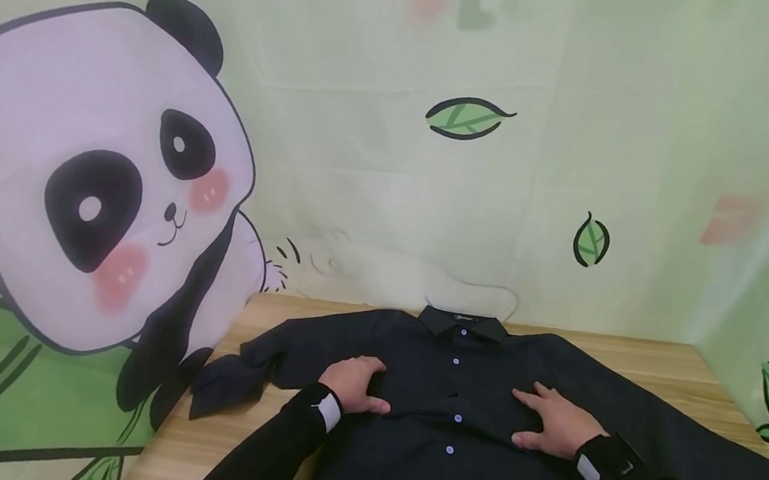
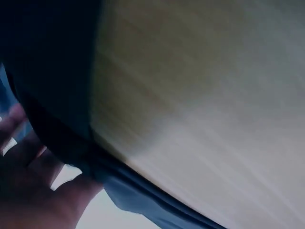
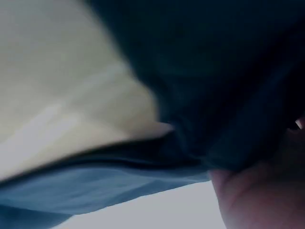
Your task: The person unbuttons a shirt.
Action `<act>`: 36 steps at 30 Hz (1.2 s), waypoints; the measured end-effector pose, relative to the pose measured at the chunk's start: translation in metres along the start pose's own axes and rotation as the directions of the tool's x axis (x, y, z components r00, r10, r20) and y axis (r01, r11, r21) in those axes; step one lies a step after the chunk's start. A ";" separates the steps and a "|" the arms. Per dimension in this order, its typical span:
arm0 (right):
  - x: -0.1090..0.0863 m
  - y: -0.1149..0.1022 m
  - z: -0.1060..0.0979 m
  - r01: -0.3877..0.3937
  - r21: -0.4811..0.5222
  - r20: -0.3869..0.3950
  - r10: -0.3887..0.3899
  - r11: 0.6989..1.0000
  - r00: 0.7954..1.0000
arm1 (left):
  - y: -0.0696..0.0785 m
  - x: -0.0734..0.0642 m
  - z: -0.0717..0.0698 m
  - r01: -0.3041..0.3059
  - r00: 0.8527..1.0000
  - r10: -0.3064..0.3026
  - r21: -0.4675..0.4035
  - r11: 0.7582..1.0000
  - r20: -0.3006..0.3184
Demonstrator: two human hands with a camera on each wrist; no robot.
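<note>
Panda-print backdrop (image 1: 365, 140); wooden table (image 1: 666, 364) bearing dark shirt (image 1: 428, 417).

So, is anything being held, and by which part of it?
Nothing appears held: the left hand and right hand rest on the dark shirt, thumbs apart from fingers.

The head view's bottom cuts off the tabletop's (image 1: 660, 357) near edge and the dark shirt's (image 1: 400, 467) hem. Towards the tabletop's right edge, a sleeve (image 1: 693, 449) leaves the picture before its cuff. Near the far edge, the collar label's (image 1: 463, 318) lettering is too small to read. Blurred wrist views crop the left hand (image 2: 43, 195) and right hand (image 3: 267, 200).
</note>
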State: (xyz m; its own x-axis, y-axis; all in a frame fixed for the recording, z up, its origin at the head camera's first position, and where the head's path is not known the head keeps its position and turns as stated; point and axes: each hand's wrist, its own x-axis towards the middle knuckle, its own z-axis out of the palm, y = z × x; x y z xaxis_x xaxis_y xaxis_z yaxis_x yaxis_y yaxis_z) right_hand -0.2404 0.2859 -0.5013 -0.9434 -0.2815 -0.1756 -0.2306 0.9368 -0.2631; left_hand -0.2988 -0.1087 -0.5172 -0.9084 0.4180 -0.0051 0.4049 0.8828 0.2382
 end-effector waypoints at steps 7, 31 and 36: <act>-0.005 0.004 -0.002 -0.058 -0.026 0.056 0.059 0.998 0.997 | -0.006 -0.002 -0.002 0.021 0.996 -0.019 -0.016 1.000 0.084; 0.037 0.014 -0.007 -0.007 -0.073 -0.411 -0.023 0.997 0.911 | -0.003 0.047 0.001 0.098 0.981 -0.088 0.045 0.994 -0.175; 0.040 0.012 -0.029 -0.006 0.034 -0.502 0.022 0.999 0.865 | 0.004 0.053 -0.026 0.096 0.967 -0.109 -0.066 0.993 -0.230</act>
State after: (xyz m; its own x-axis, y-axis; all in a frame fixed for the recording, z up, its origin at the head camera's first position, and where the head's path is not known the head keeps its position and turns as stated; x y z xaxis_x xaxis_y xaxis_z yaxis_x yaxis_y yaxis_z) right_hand -0.2879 0.2916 -0.4839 -0.9404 -0.1185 0.3187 -0.2169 0.9310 -0.2937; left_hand -0.3483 -0.0883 -0.4912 -0.9465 0.2586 0.1928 0.3078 0.9029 0.3001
